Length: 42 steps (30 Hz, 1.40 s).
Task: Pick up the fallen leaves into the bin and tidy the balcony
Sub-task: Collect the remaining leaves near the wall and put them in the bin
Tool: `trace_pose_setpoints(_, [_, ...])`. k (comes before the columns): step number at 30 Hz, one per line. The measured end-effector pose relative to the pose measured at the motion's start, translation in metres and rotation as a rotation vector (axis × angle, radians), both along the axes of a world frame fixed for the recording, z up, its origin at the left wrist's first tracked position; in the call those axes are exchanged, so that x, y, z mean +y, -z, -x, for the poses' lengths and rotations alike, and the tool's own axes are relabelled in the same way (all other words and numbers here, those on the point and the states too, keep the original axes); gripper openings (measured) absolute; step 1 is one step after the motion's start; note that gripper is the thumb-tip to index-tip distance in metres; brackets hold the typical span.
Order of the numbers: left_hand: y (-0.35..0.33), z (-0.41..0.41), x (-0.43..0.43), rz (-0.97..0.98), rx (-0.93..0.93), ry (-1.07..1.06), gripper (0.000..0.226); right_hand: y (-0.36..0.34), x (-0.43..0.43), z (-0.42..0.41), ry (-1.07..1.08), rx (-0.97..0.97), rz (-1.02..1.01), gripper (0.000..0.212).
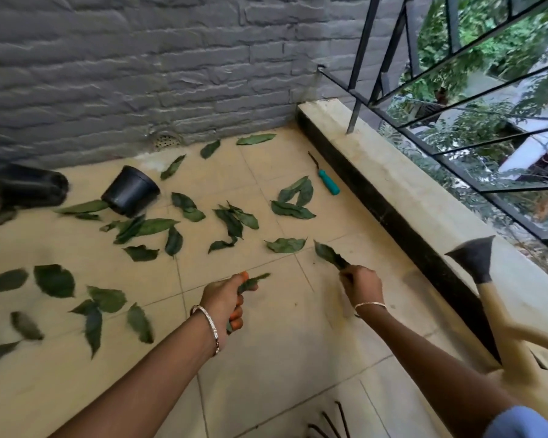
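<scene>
Gripping a bunch of green leaves (250, 283), the left hand (225, 300) is curled closed near 6 o'clock of the view. Leaf tips project from the fist toward 2 o'clock and below the little finger. The right hand (361, 284) sits at 3 o'clock of the left hand, apart from it. It pinches one dark leaf (329, 255) by its end, and the blade points to 10 o'clock. A bangle (208, 320) circles the left wrist, and a thinner one circles the right.

Loose leaves (231, 221) lie scattered on the beige tiled floor (266, 358), from 9 o'clock of the left hand round to 12 o'clock of the right hand. The leaves at the left edge are blurred.

A black pot (130, 191) lies tipped on the floor at 11 o'clock of the left hand, its rim touching one leaf. A second black pot (32, 184) lies at 9 o'clock of the first, against the grey brick wall (140, 58). A teal-handled tool (328, 181) lies on the floor at 12 o'clock of the right hand, just beside the ledge (393, 172). A black railing (364, 42) rises from the ledge. A beige watering can with a black rose (473, 260) is at 3 o'clock of the right hand.
</scene>
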State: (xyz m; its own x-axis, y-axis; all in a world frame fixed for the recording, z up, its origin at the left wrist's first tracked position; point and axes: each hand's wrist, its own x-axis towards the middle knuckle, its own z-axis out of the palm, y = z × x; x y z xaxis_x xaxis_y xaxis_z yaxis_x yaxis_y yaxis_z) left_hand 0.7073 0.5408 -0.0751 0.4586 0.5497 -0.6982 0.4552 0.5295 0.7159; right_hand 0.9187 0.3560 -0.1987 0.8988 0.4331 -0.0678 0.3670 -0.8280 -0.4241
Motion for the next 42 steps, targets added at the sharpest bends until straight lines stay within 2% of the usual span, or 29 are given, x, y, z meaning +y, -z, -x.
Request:
trace_pose_setpoints(3, [-0.007,0.002,0.001,0.064,-0.039,-0.086,0.014,-0.037,0.026,0.038,0.005,0.103,-0.352,0.020])
trace_pose_setpoints(6, [-0.020,0.006,0.009,0.095,-0.103,-0.183,0.026,-0.093,0.053,0.081,-0.027,0.326,-0.629,0.036])
trace_pose_setpoints(8, [-0.033,0.010,0.015,0.116,-0.169,-0.226,0.029,-0.128,0.067,0.105,-0.097,0.394,-0.726,0.039])
trace_pose_setpoints(11, [-0.051,0.023,0.026,0.094,-0.247,-0.302,0.022,-0.173,0.086,0.134,-0.206,0.456,-0.747,0.034])
trace_pose_setpoints(13, [-0.064,0.033,0.030,0.082,-0.276,-0.373,0.021,-0.195,0.097,0.150,-0.276,0.456,-0.686,0.026])
trace_pose_setpoints(16, [-0.092,0.050,0.035,0.139,-0.374,-0.450,0.053,-0.224,0.114,0.179,-0.379,0.361,-0.586,0.013])
trace_pose_setpoints(18, [-0.110,0.061,0.037,0.112,-0.446,-0.500,0.069,-0.241,0.125,0.199,-0.452,0.300,-0.563,0.006])
trace_pose_setpoints(20, [-0.118,0.071,0.038,0.076,-0.435,-0.556,0.065,-0.256,0.136,0.212,-0.533,0.284,-0.550,0.003])
trace_pose_setpoints(22, [-0.120,0.089,0.047,0.070,-0.375,-0.645,0.045,-0.272,0.149,0.228,-0.681,0.292,-0.498,0.003])
trace_pose_setpoints(24, [-0.123,0.108,0.059,0.143,-0.380,-0.752,0.031,-0.287,0.163,0.243,-0.856,0.258,-0.376,0.011])
trace_pose_setpoints(27, [-0.127,0.138,0.084,0.200,-0.456,-0.947,0.033,-0.303,0.187,0.261,-0.842,0.331,-0.238,0.026])
trace_pose_setpoints(29, [-0.129,0.158,0.097,0.195,-0.593,-1.069,0.033,-0.307,0.205,0.265,-0.813,0.360,-0.134,0.032])
trace_pose_setpoints(31, [-0.130,0.174,0.110,0.218,-0.776,-1.174,0.033,-0.303,0.225,0.261,-0.863,0.257,0.013,0.033])
trace_pose_setpoints(32, [-0.129,0.180,0.116,0.198,-0.799,-1.207,0.030,-0.298,0.235,0.259,-0.904,0.179,0.093,0.033])
trace_pose_setpoints(34, [-0.129,0.192,0.124,0.100,-0.672,-1.169,0.031,-0.280,0.253,0.253,-1.013,0.021,0.292,0.037])
trace_pose_setpoints(37, [-0.112,0.206,0.135,0.053,-0.539,-0.950,0.038,-0.228,0.277,0.243,-1.168,-0.142,0.586,0.043])
trace_pose_setpoints(39, [-0.094,0.216,0.141,0.085,-0.490,-0.864,0.033,-0.186,0.287,0.240,-1.207,-0.132,0.669,0.046])
trace_pose_setpoints(42, [-0.070,0.228,0.154,0.017,-0.390,-0.780,0.021,-0.113,0.294,0.239,-1.222,0.003,0.709,0.062])
